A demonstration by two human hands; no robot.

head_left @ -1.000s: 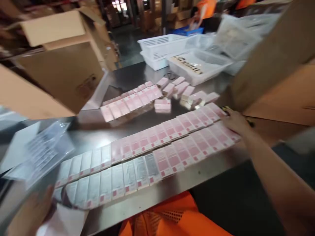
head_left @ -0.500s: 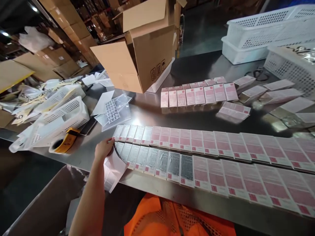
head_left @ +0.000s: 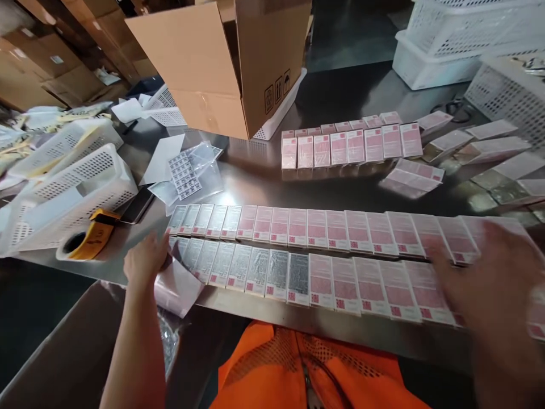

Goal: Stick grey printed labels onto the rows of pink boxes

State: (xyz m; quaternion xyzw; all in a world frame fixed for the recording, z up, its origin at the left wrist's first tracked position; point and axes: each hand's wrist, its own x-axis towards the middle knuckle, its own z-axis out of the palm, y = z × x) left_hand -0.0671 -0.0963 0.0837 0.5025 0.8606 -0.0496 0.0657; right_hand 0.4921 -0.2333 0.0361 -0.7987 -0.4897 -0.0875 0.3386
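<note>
Two long rows of flat boxes with pink-and-white faces lie side by side along the table's front. Toward the left end their faces look silvery grey. My left hand is at that end, its fingers curled in against the end boxes. A curved pinkish-white sheet hangs over the table edge just below these fingers; whether they pinch it is hidden. My right hand, blurred, is over the right part of both rows with thumb and fingers apart. It covers several boxes there.
An open carton stands behind the rows, beside a shorter group of upright boxes. White baskets are stacked at the back right. Label sheets, a tape dispenser and a white basket lie at the left.
My right hand has come into view from the right, over the rows. My left hand stays at the rows' left end. The view has tilted down and shifted.
</note>
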